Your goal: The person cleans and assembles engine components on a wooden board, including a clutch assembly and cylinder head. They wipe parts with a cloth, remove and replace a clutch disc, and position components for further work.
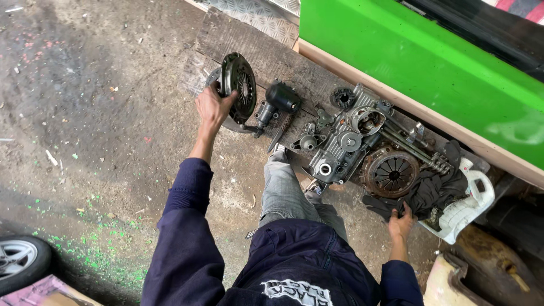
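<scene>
The dark clutch cover [239,86] stands on edge on a wooden board [272,54], gripped at its rim by the left hand [213,106]. Just right of that hand lies a black starter motor [277,101]. The right hand [401,222] rests fingers spread on a black cloth [430,190], a rusty clutch plate [391,171] just beyond its fingertips

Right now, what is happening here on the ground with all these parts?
A person in a dark blue jacket crouches over car parts laid on a wooden board beside a green panel. The left hand grips a round clutch cover, tilted up on its edge. The right hand rests on a black cloth next to a rusty clutch plate. A grey metal housing lies between the two hands, and a white jug lies by the cloth.
</scene>
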`<state>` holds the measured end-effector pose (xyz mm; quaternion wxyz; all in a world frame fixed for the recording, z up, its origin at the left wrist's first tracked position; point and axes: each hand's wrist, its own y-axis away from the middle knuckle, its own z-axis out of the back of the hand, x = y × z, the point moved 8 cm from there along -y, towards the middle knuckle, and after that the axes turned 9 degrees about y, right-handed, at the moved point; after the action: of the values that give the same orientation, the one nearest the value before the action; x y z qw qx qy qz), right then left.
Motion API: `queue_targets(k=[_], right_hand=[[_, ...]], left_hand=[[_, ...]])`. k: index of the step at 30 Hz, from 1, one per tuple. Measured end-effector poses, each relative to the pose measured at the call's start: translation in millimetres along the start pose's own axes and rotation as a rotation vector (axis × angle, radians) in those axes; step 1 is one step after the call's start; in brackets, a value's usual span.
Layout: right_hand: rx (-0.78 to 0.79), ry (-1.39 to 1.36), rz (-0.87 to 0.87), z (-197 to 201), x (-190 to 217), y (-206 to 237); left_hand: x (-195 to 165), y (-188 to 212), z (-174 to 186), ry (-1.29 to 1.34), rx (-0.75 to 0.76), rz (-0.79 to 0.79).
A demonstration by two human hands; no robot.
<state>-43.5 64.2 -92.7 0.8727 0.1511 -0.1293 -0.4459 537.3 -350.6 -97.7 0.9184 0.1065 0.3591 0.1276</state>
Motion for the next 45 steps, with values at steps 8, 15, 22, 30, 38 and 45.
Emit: queue_targets(k=[8,15,22,30,38,45], right_hand=[[0.074,0.027,-0.154,14.3,5.4,-6.6],[0.044,0.142,-0.091,25.0,6.1,-12.8],[0.034,0.170,-0.051,23.6,10.6,-12.5],[0.107,0.408,0.022,28.3,53.7,-20.9],[0.659,-0.073,0.502,-101.7,378.3,55.1],[0.611,-0.179,0.754,-175.1,596.4,83.8]], left_hand=[[10.2,-31.8,-27.6,0.039,0.052,0.175],[42.9,-49.4,-18.5,0.078,0.074,0.185],[85.8,-48.2,-5.7,0.361,0.159,0.271],[149.5,-56.4,-12.7,0.708,0.177,0.366],[164.7,-57.1,-23.8,0.611,0.100,0.384],[176.2,-55.5,-33.5,0.572,0.008,0.332]])
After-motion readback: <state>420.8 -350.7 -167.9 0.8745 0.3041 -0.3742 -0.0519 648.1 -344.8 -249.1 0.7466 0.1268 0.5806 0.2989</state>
